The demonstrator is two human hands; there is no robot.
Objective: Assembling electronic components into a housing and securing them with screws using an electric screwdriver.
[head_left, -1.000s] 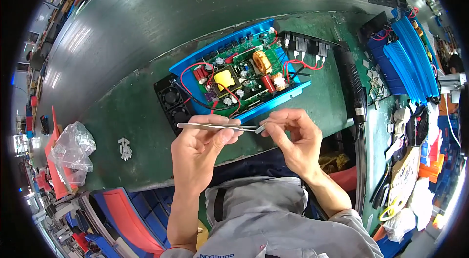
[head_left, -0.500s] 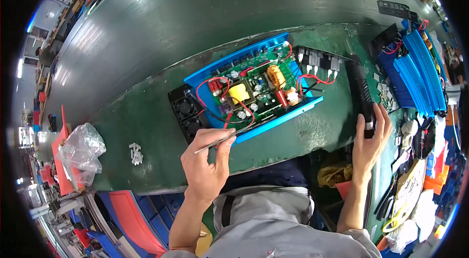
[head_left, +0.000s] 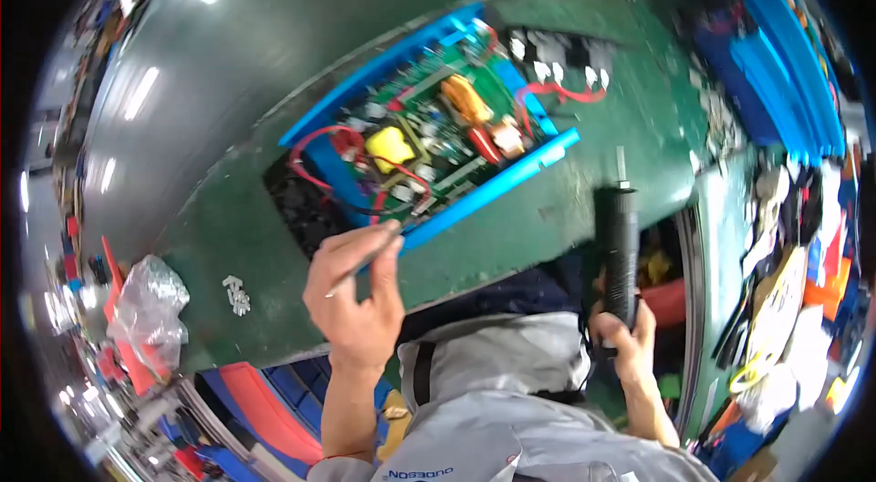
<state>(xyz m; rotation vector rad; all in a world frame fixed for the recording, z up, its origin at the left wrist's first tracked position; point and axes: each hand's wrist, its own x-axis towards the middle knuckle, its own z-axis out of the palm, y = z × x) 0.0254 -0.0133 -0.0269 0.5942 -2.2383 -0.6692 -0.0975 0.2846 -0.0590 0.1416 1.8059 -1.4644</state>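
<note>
My left hand [head_left: 354, 307] is closed on thin metal tweezers [head_left: 361, 265], held beside the near left corner of an open blue metal case [head_left: 497, 193]. Inside the case lies a green circuit board with a yellow-wrapped transformer [head_left: 390, 148], a copper coil [head_left: 466, 99] and red wires. A black fan panel [head_left: 299, 207] stands at the case's left end. My right hand [head_left: 628, 336] grips the lower end of a black electric screwdriver [head_left: 617, 249] near the bench's front edge. Its bit points away from me, apart from the case.
A black end panel [head_left: 570, 51] with red leads sits behind the case's right end. Small white parts [head_left: 236, 295] and a clear plastic bag [head_left: 151, 309] are at the left. Blue housings [head_left: 785, 72] stand at the far right. The green bench [head_left: 493, 259] carries the case.
My right hand has taken up the screwdriver from the right and brought it toward me and leftward. The left hand still holds the tweezers. The whole view has shifted and blurred.
</note>
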